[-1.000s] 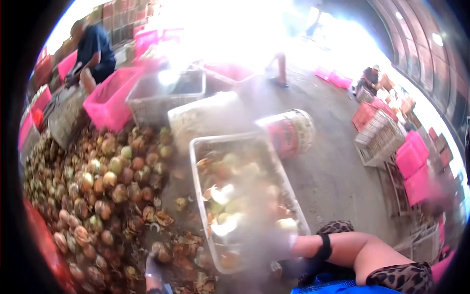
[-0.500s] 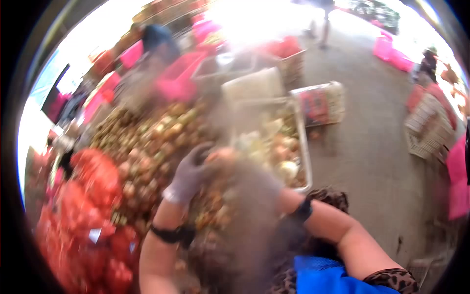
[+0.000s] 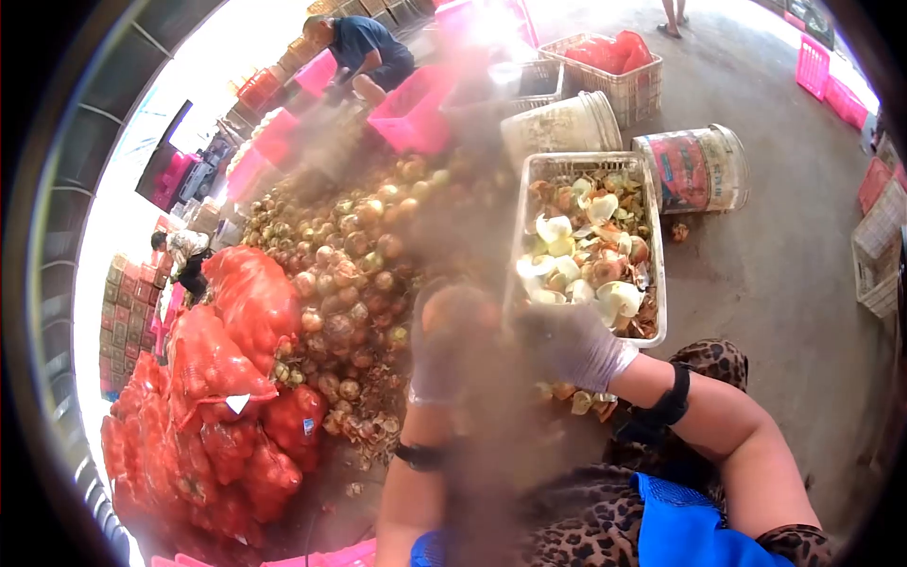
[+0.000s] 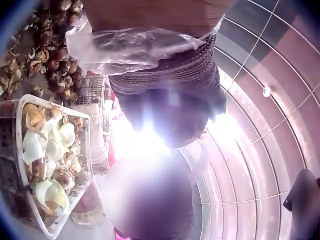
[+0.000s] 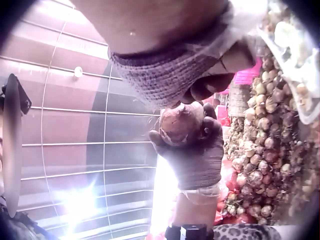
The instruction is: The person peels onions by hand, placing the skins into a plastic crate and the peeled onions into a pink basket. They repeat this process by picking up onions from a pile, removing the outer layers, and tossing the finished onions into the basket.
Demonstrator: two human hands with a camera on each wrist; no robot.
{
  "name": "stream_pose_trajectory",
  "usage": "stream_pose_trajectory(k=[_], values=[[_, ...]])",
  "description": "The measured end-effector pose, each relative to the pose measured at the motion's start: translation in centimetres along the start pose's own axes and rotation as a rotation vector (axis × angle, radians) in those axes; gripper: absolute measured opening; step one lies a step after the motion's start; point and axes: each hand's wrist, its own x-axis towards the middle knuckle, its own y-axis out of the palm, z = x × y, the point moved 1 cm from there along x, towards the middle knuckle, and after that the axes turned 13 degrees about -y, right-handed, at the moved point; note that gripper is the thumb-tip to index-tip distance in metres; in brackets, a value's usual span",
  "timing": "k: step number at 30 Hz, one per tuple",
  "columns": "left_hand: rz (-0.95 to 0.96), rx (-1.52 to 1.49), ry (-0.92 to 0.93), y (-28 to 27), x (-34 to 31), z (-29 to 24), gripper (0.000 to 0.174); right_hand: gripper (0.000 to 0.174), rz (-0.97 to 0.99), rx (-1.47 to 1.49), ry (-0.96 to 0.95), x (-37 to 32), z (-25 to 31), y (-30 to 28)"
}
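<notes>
My gloved left hand (image 5: pixel 197 162) grips an onion (image 5: pixel 181 123) with brown, papery skin, its fingers wrapped around it from below in the right wrist view. Over the onion comes my gloved right hand (image 5: pixel 165 75), fingers curled and fingertips right at its top; what they hold, I cannot tell. In the head view a brown smear on the lens blurs the gap between the left hand (image 3: pixel 439 364) and the right hand (image 3: pixel 581 352). Just beyond the right hand stands a white crate (image 3: pixel 658 255) of onion skins and pale peelings.
A large heap of onions (image 3: pixel 350 274) covers the floor ahead and left. Red mesh sacks (image 3: pixel 217 406) are piled at the left. Past the crate are a tipped bucket (image 3: pixel 699 170), pink tubs (image 3: pixel 411 109) and a seated person (image 3: pixel 364 52). Leopard-print trousers (image 3: pixel 713 364) show below the crate.
The left hand has come up from the onion heap with an onion and met the right hand, which was over the crate. The head view has swung left, bringing the red sacks in.
</notes>
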Motion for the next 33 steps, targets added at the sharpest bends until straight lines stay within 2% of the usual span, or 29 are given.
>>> stream_pose_trajectory(k=[2, 3, 4, 6, 9, 12, 15, 18, 21, 24, 27, 30, 33], values=[[0.040, -0.058, -0.008, -1.1, 1.0, 0.7, 0.096, 0.014, 0.084, -0.219, -0.213, 0.0, -0.3, 0.4], [0.069, -0.083, 0.034, -1.3, 1.1, 0.7, 0.080, 0.017, 0.129, -0.323, -0.327, 0.0, -0.1, 0.6], [0.100, -0.109, 0.075, -1.4, 1.2, 0.5, 0.065, 0.018, 0.136, -0.240, -0.275, 0.2, -0.2, 0.7], [0.094, -0.129, 0.093, -2.4, 1.2, 0.4, 0.066, 0.021, 0.140, -0.081, -0.170, 1.1, -0.2, 1.8], [0.092, -0.046, 0.064, -3.5, 1.1, 0.2, 0.070, 0.025, 0.192, 0.022, -0.053, 1.4, -0.5, 2.5], [-0.061, -0.028, 0.004, -3.4, 0.6, -0.3, 0.088, 0.029, 0.183, 0.072, -0.052, 1.8, 0.2, 2.5], [0.066, 0.016, 0.055, -4.7, 0.6, -0.1, 0.063, 0.032, 0.242, 0.116, -0.010, 2.1, 0.8, 2.3], [0.037, 0.122, 0.109, -4.4, 0.1, -0.1, 0.057, 0.034, 0.229, 0.139, -0.020, 2.2, 1.0, 2.2], [-0.109, 0.343, 0.220, -3.8, -0.3, -0.7, 0.082, 0.015, 0.211, 0.103, 0.052, 2.0, 0.5, 3.1], [-0.148, 0.569, 0.306, -4.9, -0.1, -0.4, 0.076, 0.016, 0.271, 0.013, 0.026, 2.0, -0.1, 3.5], [-0.048, 0.102, -0.110, -5.0, -0.3, 0.2, 0.069, 0.017, 0.275, -0.068, 0.123, 2.4, 0.0, 3.0], [0.111, -0.390, -0.232, -4.9, -0.1, 2.5, 0.066, 0.018, 0.274, -0.008, 0.052, 2.5, -0.5, 3.0], [-0.097, 0.197, 0.091, -3.3, -0.3, 0.5, 0.075, 0.019, 0.453, -0.037, -0.011, 2.5, -1.0, 3.6]])
